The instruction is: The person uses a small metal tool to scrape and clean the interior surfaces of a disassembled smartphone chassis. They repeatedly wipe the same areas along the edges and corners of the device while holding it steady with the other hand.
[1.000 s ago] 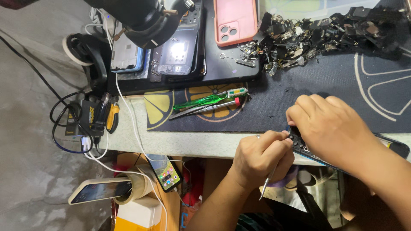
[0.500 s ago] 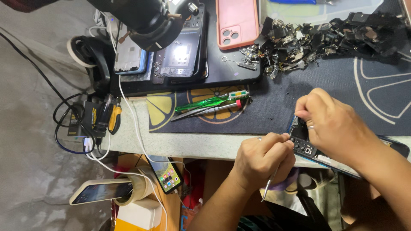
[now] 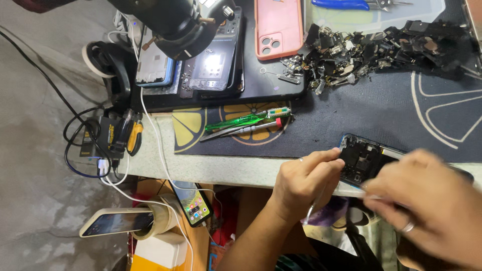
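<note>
Opened phone: a dark slab with its back off, showing a crowded black interior of small blocks and metal plates inside a thin shiny frame. It lies at the near edge of the work mat, tilted, with one end hidden under my right hand.
Left hand: my left hand is curled into a loose fist with the fingers closed on a thin pale tool. Its shaft sticks out below my palm and its working end is hidden by my fingers, just beside the phone's near corner.
Right hand: my right hand is blurred, palm down over the phone's right end, with a plain ring on one finger. I cannot tell whether it is gripping the phone or anything else.
Work mat: a matte, dark, rubbery sheet printed with pale citrus-slice outlines, laid on a speckled pale benchtop.
Loose parts: a jumbled heap of small black and silvery scraps, well apart from the phone at the far side of the mat.
Hand tools: a translucent green-handled driver and slim metal tweezers lie side by side, left of my hands.
Pink case: a smooth, rounded salmon phone case lies flat at the far edge.
Microscope: a heavy black cylindrical head hangs over a lit phone back.
</note>
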